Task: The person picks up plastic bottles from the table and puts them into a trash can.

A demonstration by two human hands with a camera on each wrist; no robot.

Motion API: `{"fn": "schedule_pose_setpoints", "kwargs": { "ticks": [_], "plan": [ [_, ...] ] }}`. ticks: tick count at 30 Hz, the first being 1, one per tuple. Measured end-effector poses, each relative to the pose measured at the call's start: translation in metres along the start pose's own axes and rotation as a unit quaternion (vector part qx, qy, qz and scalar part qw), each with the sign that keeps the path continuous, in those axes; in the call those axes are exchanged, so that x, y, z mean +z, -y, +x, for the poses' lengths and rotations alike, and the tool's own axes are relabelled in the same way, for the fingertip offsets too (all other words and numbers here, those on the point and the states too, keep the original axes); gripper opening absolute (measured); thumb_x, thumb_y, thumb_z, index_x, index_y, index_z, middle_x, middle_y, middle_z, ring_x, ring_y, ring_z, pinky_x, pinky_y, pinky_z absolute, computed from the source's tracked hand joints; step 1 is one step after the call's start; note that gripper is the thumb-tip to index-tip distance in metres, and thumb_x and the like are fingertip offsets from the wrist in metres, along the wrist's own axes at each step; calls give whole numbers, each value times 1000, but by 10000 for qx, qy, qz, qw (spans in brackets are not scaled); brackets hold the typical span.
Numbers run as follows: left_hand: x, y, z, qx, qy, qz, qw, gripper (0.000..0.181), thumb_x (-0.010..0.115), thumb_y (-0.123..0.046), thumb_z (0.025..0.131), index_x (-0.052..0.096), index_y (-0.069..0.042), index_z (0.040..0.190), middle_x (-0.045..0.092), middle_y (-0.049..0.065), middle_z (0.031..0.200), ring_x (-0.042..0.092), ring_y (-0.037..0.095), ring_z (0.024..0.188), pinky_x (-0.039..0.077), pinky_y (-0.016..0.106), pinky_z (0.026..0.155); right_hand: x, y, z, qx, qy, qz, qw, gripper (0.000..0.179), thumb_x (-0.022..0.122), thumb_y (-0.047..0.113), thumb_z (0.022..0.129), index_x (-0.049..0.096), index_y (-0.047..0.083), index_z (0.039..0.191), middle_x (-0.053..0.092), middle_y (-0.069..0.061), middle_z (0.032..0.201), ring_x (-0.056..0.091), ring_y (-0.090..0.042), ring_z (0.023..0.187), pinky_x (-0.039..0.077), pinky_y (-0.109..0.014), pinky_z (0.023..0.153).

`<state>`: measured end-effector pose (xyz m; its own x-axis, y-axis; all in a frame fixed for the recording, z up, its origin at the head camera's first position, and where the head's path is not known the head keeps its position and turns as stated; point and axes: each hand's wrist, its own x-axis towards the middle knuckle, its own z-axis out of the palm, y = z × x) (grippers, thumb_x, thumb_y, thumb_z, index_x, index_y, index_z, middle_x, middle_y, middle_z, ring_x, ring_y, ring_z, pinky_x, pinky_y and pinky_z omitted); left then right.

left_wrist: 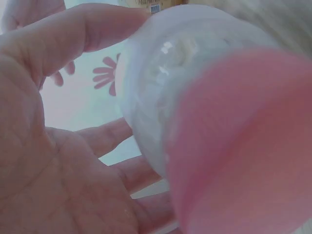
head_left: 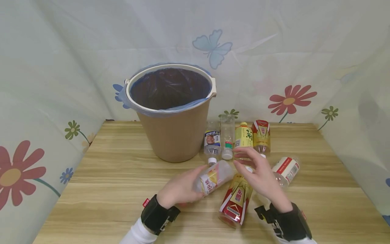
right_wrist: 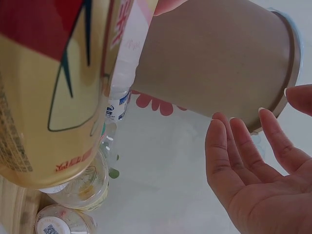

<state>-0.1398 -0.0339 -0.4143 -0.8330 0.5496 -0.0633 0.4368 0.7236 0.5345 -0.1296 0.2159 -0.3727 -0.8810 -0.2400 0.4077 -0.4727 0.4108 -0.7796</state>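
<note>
My left hand (head_left: 182,186) grips a translucent plastic bottle (head_left: 214,178) with a white, pink and yellow label. Its pink cap (left_wrist: 243,151) fills much of the left wrist view, with thumb and fingers around the bottle beside it. To the right, my right hand (head_left: 259,174) hovers, palm inward and fingers loosely bent, holding nothing. Just below and left of that hand lies a gold and red bottle (head_left: 236,201) with a white cap. In the right wrist view this gold bottle (right_wrist: 53,97) looms at the left, apart from my fingers (right_wrist: 243,161).
A brown bucket (head_left: 176,139) lined with a blue bag stands at the back. Right of it lie a blue-labelled bottle (head_left: 212,139), a clear bottle (head_left: 227,130), a yellow bottle (head_left: 243,137) and another gold-red bottle (head_left: 261,132). A red-and-white-labelled bottle (head_left: 287,169) lies farther right.
</note>
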Motion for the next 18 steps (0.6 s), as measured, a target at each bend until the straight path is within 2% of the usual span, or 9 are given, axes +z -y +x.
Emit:
{"fn": "schedule_pose_setpoints", "kwargs": {
  "ticks": [4,11,18],
  "plan": [
    [2,0,0,23,-97,144,9998,90,76,-31,72,31,-19,148,48,7,139,48,25,121,42,44,98,0,0,0,23,15,37,10000,30,61,6,91,57,8,121,60,-7,117,59,-25,105,52,-42,86],
    [17,-7,5,98,-538,440,9975,97,79,-41,69,29,-21,149,52,12,134,51,31,117,41,48,98,0,1,-1,27,11,33,10000,30,61,6,91,57,8,121,60,-7,117,59,-28,105,52,-42,86],
    [21,-8,6,-55,-560,443,9974,95,80,-35,69,29,-20,149,52,14,134,53,32,116,43,49,95,1,1,0,79,22,98,9999,30,60,5,91,56,7,121,60,-7,118,59,-29,106,52,-40,87]
  ]
}}
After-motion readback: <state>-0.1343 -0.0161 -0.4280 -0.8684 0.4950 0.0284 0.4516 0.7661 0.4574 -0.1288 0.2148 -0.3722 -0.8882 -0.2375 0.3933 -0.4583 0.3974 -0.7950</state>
